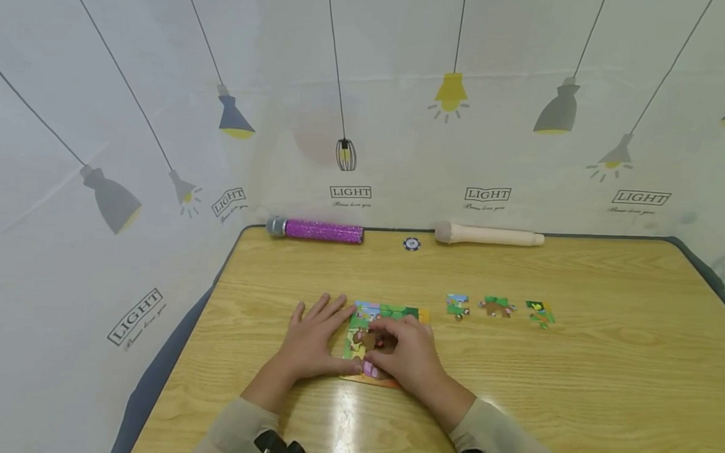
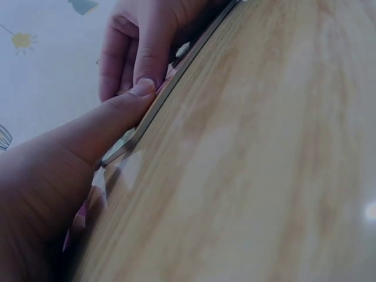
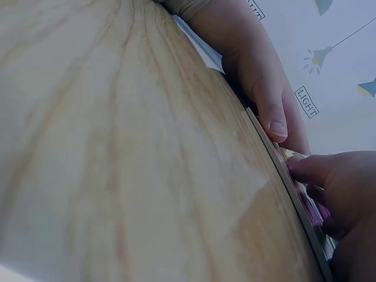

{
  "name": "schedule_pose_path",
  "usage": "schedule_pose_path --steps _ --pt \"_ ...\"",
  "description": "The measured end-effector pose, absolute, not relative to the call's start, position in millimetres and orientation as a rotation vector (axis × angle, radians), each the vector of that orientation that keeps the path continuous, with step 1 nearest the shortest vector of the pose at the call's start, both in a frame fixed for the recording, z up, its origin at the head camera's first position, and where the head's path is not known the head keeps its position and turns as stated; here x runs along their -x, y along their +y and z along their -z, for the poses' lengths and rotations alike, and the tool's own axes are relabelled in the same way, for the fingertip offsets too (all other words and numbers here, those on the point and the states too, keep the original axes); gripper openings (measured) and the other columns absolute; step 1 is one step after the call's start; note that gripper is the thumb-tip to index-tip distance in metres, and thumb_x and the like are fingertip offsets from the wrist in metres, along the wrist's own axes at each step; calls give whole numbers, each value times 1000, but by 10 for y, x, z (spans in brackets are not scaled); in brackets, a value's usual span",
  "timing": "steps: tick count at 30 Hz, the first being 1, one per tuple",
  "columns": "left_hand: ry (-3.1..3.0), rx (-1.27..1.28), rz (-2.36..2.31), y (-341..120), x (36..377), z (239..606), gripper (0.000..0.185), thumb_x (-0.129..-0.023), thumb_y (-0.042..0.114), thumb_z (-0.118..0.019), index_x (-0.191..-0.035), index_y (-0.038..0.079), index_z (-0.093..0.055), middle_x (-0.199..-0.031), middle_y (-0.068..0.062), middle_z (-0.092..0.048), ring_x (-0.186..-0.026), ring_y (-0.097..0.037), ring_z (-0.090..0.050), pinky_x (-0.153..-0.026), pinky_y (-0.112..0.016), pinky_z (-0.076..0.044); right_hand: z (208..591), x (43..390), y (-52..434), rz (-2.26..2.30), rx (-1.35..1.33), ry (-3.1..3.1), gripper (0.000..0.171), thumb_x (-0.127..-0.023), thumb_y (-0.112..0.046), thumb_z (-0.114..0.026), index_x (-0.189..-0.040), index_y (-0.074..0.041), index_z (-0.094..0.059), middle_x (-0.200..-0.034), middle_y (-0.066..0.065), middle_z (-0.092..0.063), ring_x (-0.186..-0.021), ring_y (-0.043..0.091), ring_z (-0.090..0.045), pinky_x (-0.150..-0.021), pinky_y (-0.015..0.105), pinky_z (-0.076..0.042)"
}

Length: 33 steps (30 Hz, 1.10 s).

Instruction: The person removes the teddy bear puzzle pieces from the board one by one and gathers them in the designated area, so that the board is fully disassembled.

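Observation:
A colourful cartoon jigsaw puzzle (image 1: 358, 350) lies on the wooden table, partly covered by both hands. Spread flat at its left side is my left hand (image 1: 313, 345), its thumb resting on the puzzle's lower left part. My right hand (image 1: 412, 355) bends over the middle, thumb and index finger pinching a brown puzzle piece (image 1: 384, 342) at the board's surface; most of that piece is hidden. In the left wrist view, the left thumb (image 2: 120, 117) meets the puzzle's edge near the right fingers. The right wrist view shows both hands close together above the board edge (image 3: 288, 182).
Three loose puzzle pieces, a blue-green one (image 1: 458, 305), a brown-green one (image 1: 497, 307) and a yellow-green one (image 1: 540, 313), lie right of the board. Along the back edge are a purple glittery microphone (image 1: 323, 230), a round chip (image 1: 412, 243) and a pale microphone (image 1: 488, 235).

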State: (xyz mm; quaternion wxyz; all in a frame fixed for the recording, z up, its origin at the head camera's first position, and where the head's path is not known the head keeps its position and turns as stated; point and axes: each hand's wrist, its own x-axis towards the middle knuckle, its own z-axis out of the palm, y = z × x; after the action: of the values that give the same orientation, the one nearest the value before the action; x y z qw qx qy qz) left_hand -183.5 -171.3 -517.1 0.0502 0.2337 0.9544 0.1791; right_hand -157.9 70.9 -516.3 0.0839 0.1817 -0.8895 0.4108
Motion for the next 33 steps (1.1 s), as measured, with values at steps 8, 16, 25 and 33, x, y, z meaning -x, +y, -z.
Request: schedule_pose_path --steps 8,16,25,33 --pt "2897 -720 -570 -1703 1846 5190 118 -74 92 -68 -169 29 -36 -176 0 -25 -163 -34 -12 -123 -73 1 5178 1600 747 -1228 -559 -2621 57 -71 -24 -102 -123 -12 -82 -97 -9 -78 -90 13 -55 -84 44 -45" --pt "2896 -693 -535 -1661 1831 5168 120 -72 95 -65 -169 32 -34 -177 3 -22 -164 -31 -11 -124 -70 3 5174 1581 817 -1287 -601 -2565 54 -75 -21 -100 -124 -9 -81 -96 -12 -75 -93 12 -55 -82 37 -48" --pt "2914 -674 -521 -1677 1821 5134 120 -71 93 -68 -169 31 -35 -177 1 -23 -163 -32 -12 -125 -71 0 5185 1557 973 -1203 -891 -2391 49 -73 -27 -101 -116 -18 -80 -100 -14 -74 -96 8 -57 -88 37 -44" --pt "2903 -699 -530 -1668 1825 5092 118 -73 88 -72 -168 29 -37 -176 0 -26 -163 -34 -14 -124 -72 1 5213 1536 1537 -1154 -839 -2484 50 -76 -27 -99 -119 -12 -79 -112 -8 -76 -107 17 -58 -98 44 -43"
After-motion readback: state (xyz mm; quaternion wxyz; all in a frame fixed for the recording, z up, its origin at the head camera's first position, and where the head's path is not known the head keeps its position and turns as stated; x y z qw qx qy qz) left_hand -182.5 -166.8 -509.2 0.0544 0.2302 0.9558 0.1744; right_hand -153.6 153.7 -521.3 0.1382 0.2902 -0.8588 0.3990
